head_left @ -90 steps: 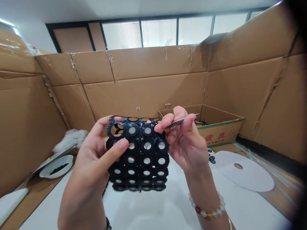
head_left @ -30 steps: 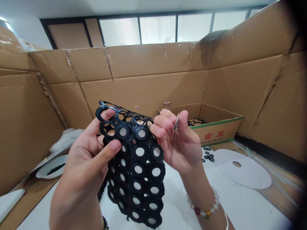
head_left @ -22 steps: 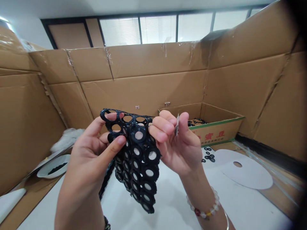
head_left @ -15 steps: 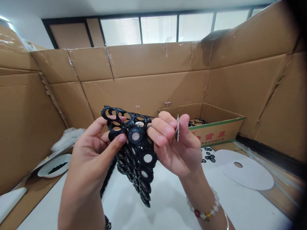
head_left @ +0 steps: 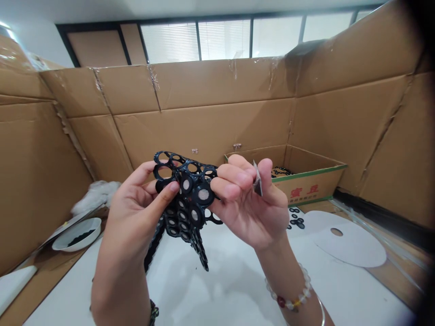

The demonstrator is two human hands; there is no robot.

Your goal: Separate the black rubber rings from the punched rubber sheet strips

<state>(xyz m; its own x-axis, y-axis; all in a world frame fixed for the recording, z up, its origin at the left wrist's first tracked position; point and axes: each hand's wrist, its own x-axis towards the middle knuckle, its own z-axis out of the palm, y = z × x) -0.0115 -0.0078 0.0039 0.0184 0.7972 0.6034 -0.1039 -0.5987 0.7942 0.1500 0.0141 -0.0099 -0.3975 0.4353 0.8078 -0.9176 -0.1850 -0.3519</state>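
Observation:
Between my hands hangs a sheet of linked black rings [head_left: 195,194], some with pale round centres, its lower part dangling in folds above the white table. My left hand [head_left: 139,203] pinches the sheet's left side between thumb and fingers. Curled fingers of my right hand [head_left: 249,199] touch the sheet's right edge. Its thumb and index finger also pinch a small thin greyish piece [head_left: 257,179], seen nearly edge-on.
Cardboard walls [head_left: 204,129] surround the white table [head_left: 231,280]. An open carton [head_left: 312,185] with black ring pieces stands behind on the right, near a white disc [head_left: 350,240]. A white bowl [head_left: 78,240] with black bits sits left, by white fluffy material [head_left: 93,199].
The black ring sheet has turned and its hanging end has risen and swung slightly left. My left hand has shifted a little right. The thin piece in my right hand has tilted.

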